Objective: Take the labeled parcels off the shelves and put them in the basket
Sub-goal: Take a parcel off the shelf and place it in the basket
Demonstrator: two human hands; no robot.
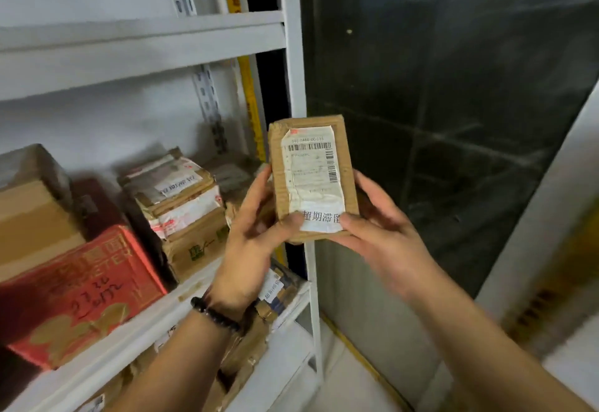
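A small brown cardboard parcel [311, 175] with a white barcode label and a white sticker of printed characters is held upright in front of the shelf's right post. My left hand [256, 236] grips its left edge, thumb on the lower front. My right hand [382, 227] grips its right side, thumb on the sticker. A dark bead bracelet is on my left wrist. No basket is in view.
A white metal shelf unit [139, 39] fills the left. Its middle level carries a stack of taped labeled parcels [181, 204], a red printed box [81, 295] and a brown carton [32, 214]. More parcels [275, 295] lie on the level below. Dark glass [453, 103] stands at right.
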